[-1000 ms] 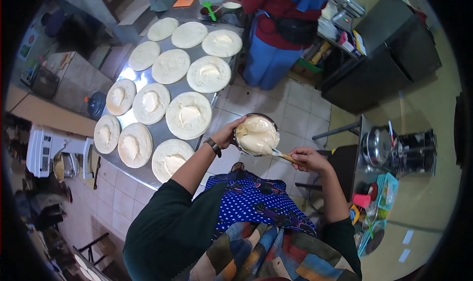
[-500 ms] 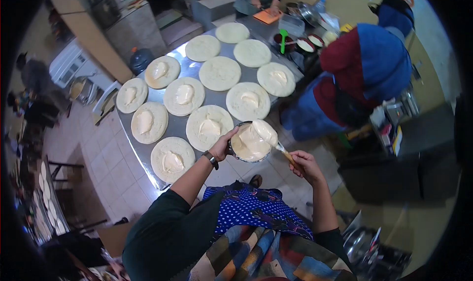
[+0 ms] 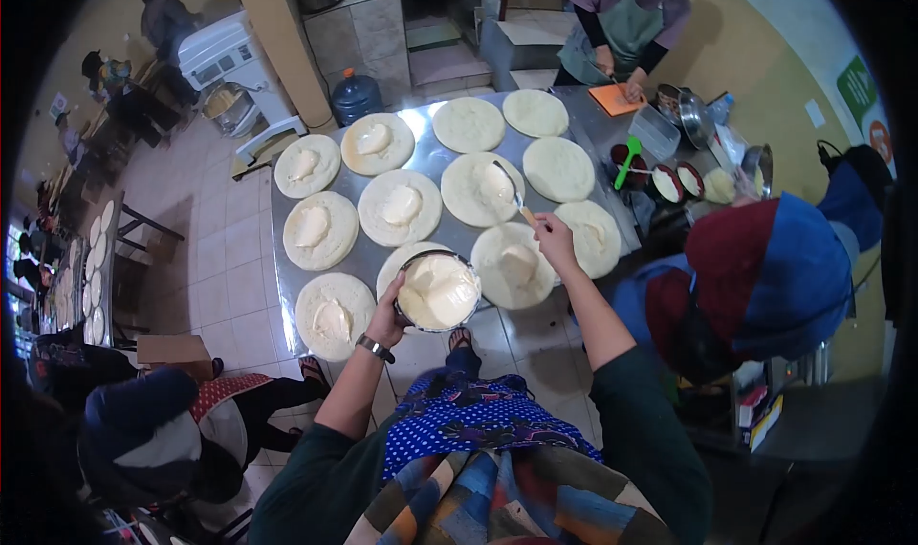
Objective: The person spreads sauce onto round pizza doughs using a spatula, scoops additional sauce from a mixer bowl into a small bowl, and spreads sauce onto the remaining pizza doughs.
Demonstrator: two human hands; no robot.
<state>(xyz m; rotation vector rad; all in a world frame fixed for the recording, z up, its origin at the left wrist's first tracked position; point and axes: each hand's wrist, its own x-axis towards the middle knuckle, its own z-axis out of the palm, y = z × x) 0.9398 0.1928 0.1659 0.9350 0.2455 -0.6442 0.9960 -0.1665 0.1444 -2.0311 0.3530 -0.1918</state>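
Right fingers (image 3: 549, 228) gripping wooden-handled spoon (image 3: 519, 201); left fingers (image 3: 390, 298) clasped on bowl (image 3: 440, 292) of pale cream.
Spoon points to 11 o'clock, its head over a flat round (image 3: 465, 197) with a cream patch; contact can't be told. Bowl at 8 o'clock from right fingers, tilted to show its contents, partly covering another round. Metal desk (image 3: 426, 159) carries more rounds: cream-topped ones at 9 to 10 o'clock from the spoon, plain ones at 11, 1 and 3. Further out, 1 to 2 o'clock: green utensil (image 3: 628, 162), orange board (image 3: 614, 99), a co-worker's hands on it.
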